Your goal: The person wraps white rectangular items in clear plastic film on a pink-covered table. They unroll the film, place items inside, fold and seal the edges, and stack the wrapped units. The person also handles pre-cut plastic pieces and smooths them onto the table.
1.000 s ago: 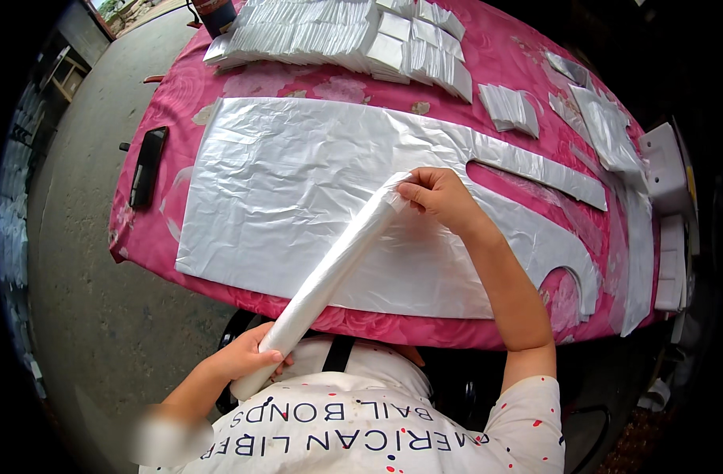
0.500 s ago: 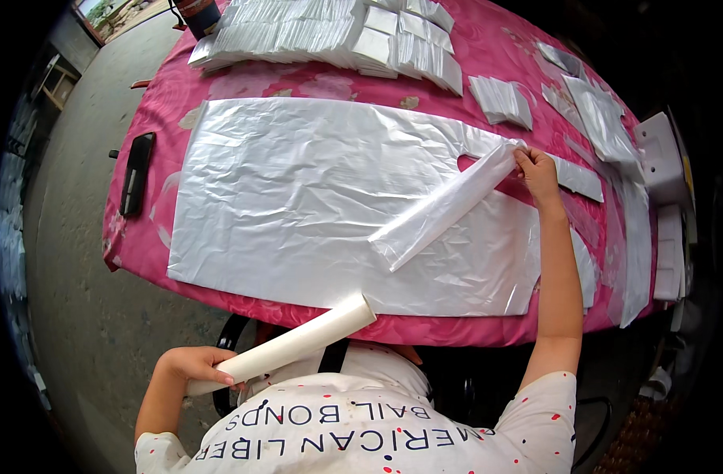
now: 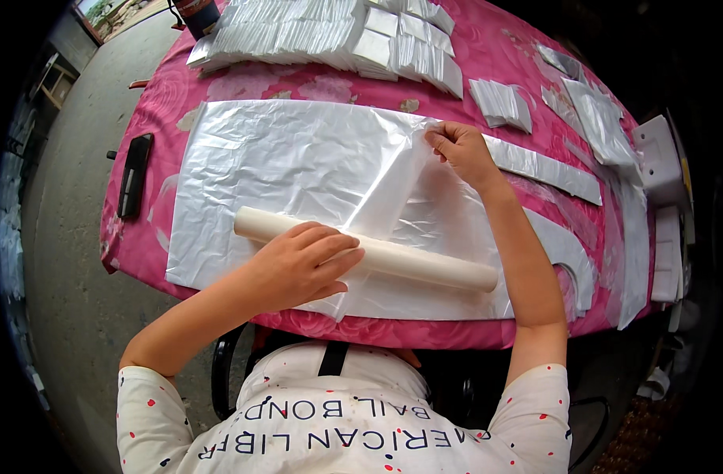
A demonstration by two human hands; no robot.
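Observation:
A stack of thin white plastic bags lies flat across the pink cloth in front of me. Over it, at a slant, rests a smooth white tube. My left hand is closed over the tube left of its middle, fingers across its top. Farther back, my right hand pinches the edge of the top plastic bag, which is lifted in a crease running down toward the tube. Part of the bag beneath the tube and my left hand is hidden.
Piles of folded white bags line the far side, with a smaller bundle to their right. A black phone lies at the left edge. White plastic strips and a white plastic container are on the right.
My left hand has brought the tube from beside my lap up onto the bags. My right hand has moved left, drawing the bag's folded edge along, and the fold has opened out.

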